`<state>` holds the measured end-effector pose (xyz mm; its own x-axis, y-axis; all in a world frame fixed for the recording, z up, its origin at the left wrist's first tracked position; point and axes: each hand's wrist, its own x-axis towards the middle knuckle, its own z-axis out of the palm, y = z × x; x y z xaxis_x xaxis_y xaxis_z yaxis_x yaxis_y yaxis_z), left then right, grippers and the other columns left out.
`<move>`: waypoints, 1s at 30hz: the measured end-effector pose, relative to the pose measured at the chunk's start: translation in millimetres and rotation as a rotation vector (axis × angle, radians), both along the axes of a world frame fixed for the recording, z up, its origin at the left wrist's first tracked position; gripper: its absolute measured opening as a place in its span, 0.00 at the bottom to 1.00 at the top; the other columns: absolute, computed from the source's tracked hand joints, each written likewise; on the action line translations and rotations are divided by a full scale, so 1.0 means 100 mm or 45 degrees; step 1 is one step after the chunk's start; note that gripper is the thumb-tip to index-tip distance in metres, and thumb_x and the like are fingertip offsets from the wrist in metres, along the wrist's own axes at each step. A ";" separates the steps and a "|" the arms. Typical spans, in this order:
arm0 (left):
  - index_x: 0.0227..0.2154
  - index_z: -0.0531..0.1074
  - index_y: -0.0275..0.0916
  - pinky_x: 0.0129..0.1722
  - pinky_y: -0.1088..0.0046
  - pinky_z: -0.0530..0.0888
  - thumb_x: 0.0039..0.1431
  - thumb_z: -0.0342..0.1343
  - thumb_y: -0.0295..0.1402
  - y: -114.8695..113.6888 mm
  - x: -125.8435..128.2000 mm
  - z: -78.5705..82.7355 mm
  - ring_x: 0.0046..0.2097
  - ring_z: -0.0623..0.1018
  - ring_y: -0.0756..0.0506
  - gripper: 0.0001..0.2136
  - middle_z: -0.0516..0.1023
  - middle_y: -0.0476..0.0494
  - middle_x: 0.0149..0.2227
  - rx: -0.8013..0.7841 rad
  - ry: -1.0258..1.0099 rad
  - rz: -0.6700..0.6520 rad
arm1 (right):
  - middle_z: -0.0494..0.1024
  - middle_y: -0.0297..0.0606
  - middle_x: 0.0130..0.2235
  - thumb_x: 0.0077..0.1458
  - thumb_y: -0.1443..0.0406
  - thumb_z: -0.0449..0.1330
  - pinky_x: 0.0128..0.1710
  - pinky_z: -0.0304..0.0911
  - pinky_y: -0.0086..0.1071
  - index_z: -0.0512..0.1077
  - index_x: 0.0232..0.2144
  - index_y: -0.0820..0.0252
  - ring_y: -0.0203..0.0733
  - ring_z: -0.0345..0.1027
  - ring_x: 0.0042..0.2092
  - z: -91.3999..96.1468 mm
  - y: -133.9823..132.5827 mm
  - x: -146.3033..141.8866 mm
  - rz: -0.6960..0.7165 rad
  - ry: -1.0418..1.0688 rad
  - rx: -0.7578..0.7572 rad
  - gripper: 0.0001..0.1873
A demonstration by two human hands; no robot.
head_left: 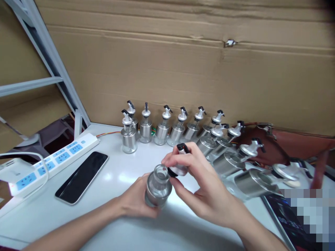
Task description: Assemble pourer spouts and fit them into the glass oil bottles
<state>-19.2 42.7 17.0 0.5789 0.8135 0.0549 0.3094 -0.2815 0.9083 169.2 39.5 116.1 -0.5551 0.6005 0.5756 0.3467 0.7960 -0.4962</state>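
Observation:
My left hand (136,200) is wrapped round a small glass bottle with a steel sleeve (157,188), its open neck pointing up and toward me. My right hand (204,184) pinches a pourer cap with a black and white spout (180,160) just to the right of the bottle's mouth, touching or nearly touching its rim. Both hands are a little above the white table (117,174).
Several capped steel-sleeved bottles (162,130) stand in rows at the back and right, before a cardboard wall (183,69). A black phone (82,176) and a white power strip (52,160) lie at left. A brown bag (288,144) sits at right.

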 end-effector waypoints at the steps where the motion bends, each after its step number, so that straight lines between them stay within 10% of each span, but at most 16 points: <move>1: 0.31 0.66 0.38 0.34 0.72 0.71 0.42 0.55 0.32 0.00 0.00 0.00 0.37 0.72 0.43 0.11 0.70 0.48 0.31 -0.006 -0.005 0.014 | 0.69 0.41 0.42 0.57 0.77 0.54 0.38 0.70 0.35 0.64 0.47 0.54 0.41 0.65 0.42 -0.01 0.02 0.00 0.008 0.039 0.016 0.19; 22: 0.35 0.69 0.37 0.43 0.64 0.72 0.44 0.62 0.39 0.04 -0.01 0.00 0.41 0.72 0.40 0.15 0.74 0.46 0.34 -0.064 0.053 0.049 | 0.67 0.43 0.59 0.61 0.71 0.53 0.59 0.62 0.47 0.62 0.61 0.48 0.46 0.61 0.61 -0.27 0.27 -0.02 -0.061 0.338 -0.143 0.27; 30: 0.29 0.67 0.38 0.48 0.60 0.69 0.43 0.59 0.47 0.05 0.00 0.05 0.42 0.71 0.38 0.17 0.72 0.46 0.33 -0.080 0.030 0.007 | 0.74 0.39 0.55 0.64 0.70 0.52 0.57 0.64 0.44 0.71 0.52 0.50 0.44 0.63 0.60 -0.31 0.31 -0.04 -0.150 0.455 -0.086 0.17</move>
<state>-19.5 47.8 22.2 0.5752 0.8179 -0.0101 0.3320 -0.2221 0.9168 164.8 70.6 85.4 -0.2514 0.6915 0.6773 0.2295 0.7224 -0.6523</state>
